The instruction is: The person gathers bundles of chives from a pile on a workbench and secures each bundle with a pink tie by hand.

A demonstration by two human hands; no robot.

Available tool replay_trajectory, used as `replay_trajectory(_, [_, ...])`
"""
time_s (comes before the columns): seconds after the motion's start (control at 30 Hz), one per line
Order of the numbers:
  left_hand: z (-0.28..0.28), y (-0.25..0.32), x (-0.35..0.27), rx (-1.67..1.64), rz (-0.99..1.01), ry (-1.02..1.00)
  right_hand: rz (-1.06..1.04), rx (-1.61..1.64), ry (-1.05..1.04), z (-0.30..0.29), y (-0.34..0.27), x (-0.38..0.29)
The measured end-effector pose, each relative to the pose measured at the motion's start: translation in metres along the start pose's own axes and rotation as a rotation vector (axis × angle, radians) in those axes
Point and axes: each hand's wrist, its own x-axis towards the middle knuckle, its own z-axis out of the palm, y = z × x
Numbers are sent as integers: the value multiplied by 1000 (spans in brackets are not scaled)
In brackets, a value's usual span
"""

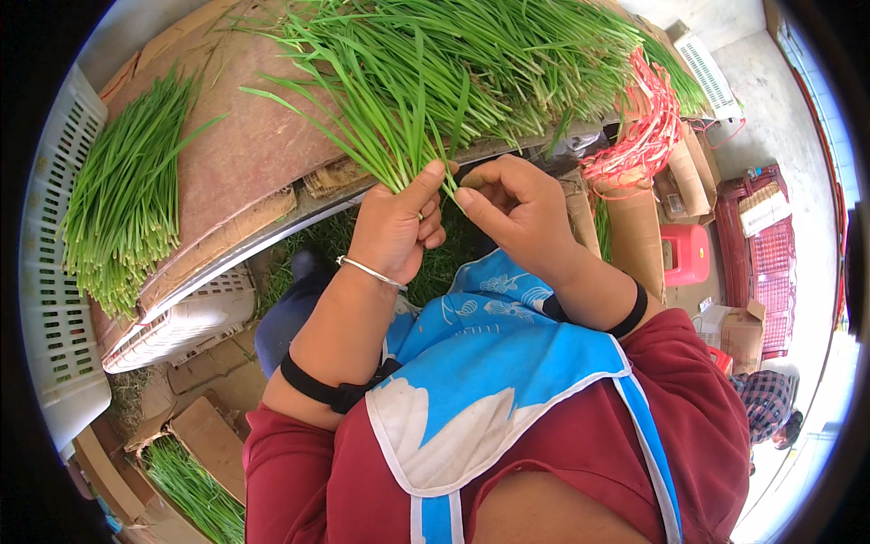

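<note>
My left hand (401, 224), with a silver bangle on its wrist, is closed around a small bunch of green garlic chives (401, 143) whose leaves fan up and to the left. My right hand (510, 211) is just to the right, its thumb and forefinger at the lower end of a stalk at the bunch's edge; whether they pinch it is not plain. Beyond both hands a large heap of the same chives (544, 61) covers much of the table (251, 143). A smaller, neatly aligned pile (129, 197) lies at the table's left end.
Pink-red ties (639, 129) hang over a cardboard box (635, 231) at the right. A white plastic crate (61, 272) stands at the far left, with a cardboard box of chives (197, 489) below. A pink stool (683, 253) and another person (764, 404) are further right.
</note>
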Motion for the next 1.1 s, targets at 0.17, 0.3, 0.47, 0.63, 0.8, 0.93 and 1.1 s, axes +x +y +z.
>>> replay_trajectory(0.17, [1,-4,1,-20,-1,7,416,205,-175,2,3,12])
replay_trajectory(0.3, [-2,-10,5,52,26,58,460,397,-175,3,16,12])
replay_trajectory(0.47, [-5,-7,5,61,123,147,457,401,-88,-2,19,8])
replay_trajectory(0.63, [4,-9,6,5,114,313,427,311,-143,-7,17,1])
replay_trajectory(0.8, [-9,-9,6,10,104,166,346,255,-135,-4,23,-1])
replay_trajectory(0.93, [-4,-9,6,33,83,160,518,512,-237,2,7,2])
replay_trajectory(1.1, [-6,-12,7,88,129,136,564,445,-367,2,20,0])
